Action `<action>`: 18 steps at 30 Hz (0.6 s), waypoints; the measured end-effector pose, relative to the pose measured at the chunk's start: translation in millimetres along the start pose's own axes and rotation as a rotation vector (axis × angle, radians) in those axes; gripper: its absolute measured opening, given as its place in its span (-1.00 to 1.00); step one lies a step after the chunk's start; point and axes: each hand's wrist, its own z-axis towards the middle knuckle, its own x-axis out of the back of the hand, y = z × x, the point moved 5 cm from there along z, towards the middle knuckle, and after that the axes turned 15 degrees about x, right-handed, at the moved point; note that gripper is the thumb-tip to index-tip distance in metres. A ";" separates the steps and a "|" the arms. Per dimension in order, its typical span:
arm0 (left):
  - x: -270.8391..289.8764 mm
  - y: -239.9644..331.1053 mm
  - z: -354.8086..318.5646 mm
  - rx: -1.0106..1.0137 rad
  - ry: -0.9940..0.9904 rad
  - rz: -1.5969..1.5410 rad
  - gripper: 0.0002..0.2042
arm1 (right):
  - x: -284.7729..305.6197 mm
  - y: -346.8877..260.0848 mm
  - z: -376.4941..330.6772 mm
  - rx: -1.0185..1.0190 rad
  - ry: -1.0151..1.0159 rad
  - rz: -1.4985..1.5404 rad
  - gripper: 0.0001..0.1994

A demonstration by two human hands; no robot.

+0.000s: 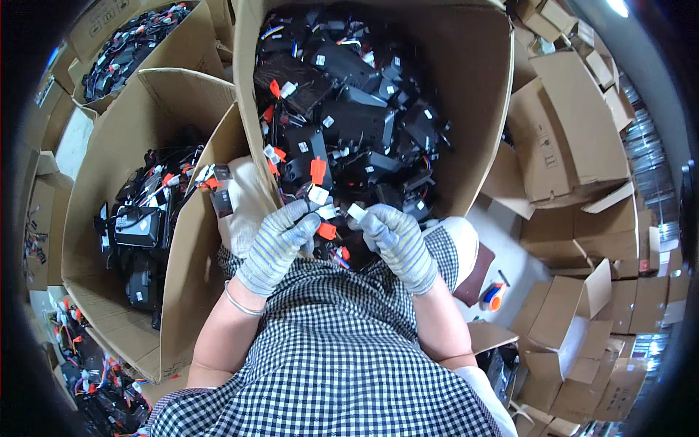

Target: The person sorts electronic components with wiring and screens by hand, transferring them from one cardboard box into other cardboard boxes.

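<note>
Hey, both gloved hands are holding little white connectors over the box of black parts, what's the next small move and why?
Probably bring the two white plugs together. The left hand pinches one white connector and the right hand pinches another white connector, their ends facing across a small gap, above the cardboard box. Whether they actually mate is too small to tell.

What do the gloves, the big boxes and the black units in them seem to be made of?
Gloves on the left hand and right hand: knitted fabric, grey striped, ribbed weave showing. Big box: brown corrugated cardboard, matte, with creased flaps. Black units: probably moulded plastic, with a slight sheen and hard edges. White connectors pinched in the fingers: likely plastic.
</note>
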 end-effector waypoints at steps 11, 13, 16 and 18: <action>0.1 -23.6 -13.5 0.027 0.038 0.321 -0.69 | -0.5 21.9 -21.1 -0.080 -0.205 -0.179 -0.71; -4.1 -27.5 -14.0 0.053 0.014 0.250 -0.72 | -5.9 22.1 -22.6 -0.054 -0.252 -0.235 -0.70; -2.2 -41.9 -12.3 0.079 -0.029 0.245 -0.75 | -15.4 40.9 -33.0 0.012 -0.260 -0.117 -0.72; 0.5 -52.2 -11.9 0.080 -0.042 0.279 -0.77 | -20.4 60.9 -43.1 -0.137 -0.329 0.185 -0.78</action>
